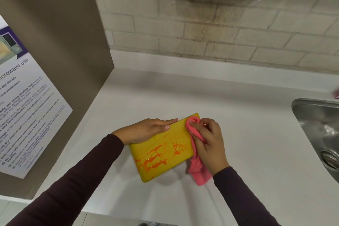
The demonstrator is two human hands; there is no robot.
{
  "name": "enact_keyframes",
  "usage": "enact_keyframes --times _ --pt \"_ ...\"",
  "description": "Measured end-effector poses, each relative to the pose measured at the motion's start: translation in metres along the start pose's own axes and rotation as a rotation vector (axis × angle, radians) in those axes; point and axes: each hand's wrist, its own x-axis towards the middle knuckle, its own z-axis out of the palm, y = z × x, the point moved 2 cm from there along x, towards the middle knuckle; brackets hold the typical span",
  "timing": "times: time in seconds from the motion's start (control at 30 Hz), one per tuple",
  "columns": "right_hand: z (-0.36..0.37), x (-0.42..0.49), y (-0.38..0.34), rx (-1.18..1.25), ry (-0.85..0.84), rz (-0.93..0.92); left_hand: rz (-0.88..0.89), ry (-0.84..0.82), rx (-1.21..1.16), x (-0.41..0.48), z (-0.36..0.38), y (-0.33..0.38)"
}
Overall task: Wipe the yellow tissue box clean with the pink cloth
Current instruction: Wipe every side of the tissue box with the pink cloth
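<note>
Far left: brown panel (55,42) carrying a printed microwave-use notice (23,112), standing on the white bench (238,115).

Next, left hand (146,130), flat and open, fingers together and stretched along the far-left edge of the yellow tissue box (165,145), palm pressing down to pin it. Nothing gripped; simply bracing.

Centre: box lying flat on the bench, near the front edge, well apart from the sink. Long axis diagonal, running from the near-left corner up to the far-right corner, far end pointing toward the tiled wall (201,33) and slightly right. Broad face up, glossy, streaked with an orange, wet-looking spill (157,156) spread over the near half and middle.

Right of that: right hand (209,141) closed around the pink cloth (198,154), a bunched wad pinched under the fingertips at the far-right corner of the box, the loose tail hanging down past the box's right edge onto the bench.

Far right: steel sink (319,130), drain visible, a small pink object just at the frame edge, too cropped to identify.

Progress, judged from the surface: barely begun. Far-right corner looks clean; nearly all the orange mess still sits on the near half. Remaining: strokes down the long axis toward the near-left corner, probably with refolding to a fresh patch of cloth, then edges.
</note>
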Motion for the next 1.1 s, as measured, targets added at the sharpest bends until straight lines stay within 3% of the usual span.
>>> enact_keyframes --times 0.13,0.27,0.53,0.67,0.8,0.97,1.1 --pt "0.006 -0.003 -0.006 0.035 0.132 0.230 0.021 0.009 -0.082 0.001 0.004 -0.002" --pt "0.001 -0.021 0.003 -0.132 0.077 0.076 0.018 0.013 -0.127 0.002 0.004 -0.003" --pt "0.000 0.009 -0.009 -0.228 0.183 0.142 0.001 0.011 -0.134 0.000 0.003 0.000" --pt "0.006 -0.003 -0.010 -0.075 0.069 0.051 -0.011 0.023 -0.150 -0.002 0.002 0.001" --pt "-0.003 -0.016 -0.002 -0.125 -0.049 -0.056 -0.014 0.021 -0.164 -0.003 0.001 0.002" --pt "-0.004 0.000 -0.008 -0.090 0.105 0.171 -0.015 0.000 -0.176 -0.002 0.004 0.001" --pt "0.006 0.005 -0.022 -0.099 0.069 0.091 -0.010 0.009 -0.179 -0.002 0.005 0.002"
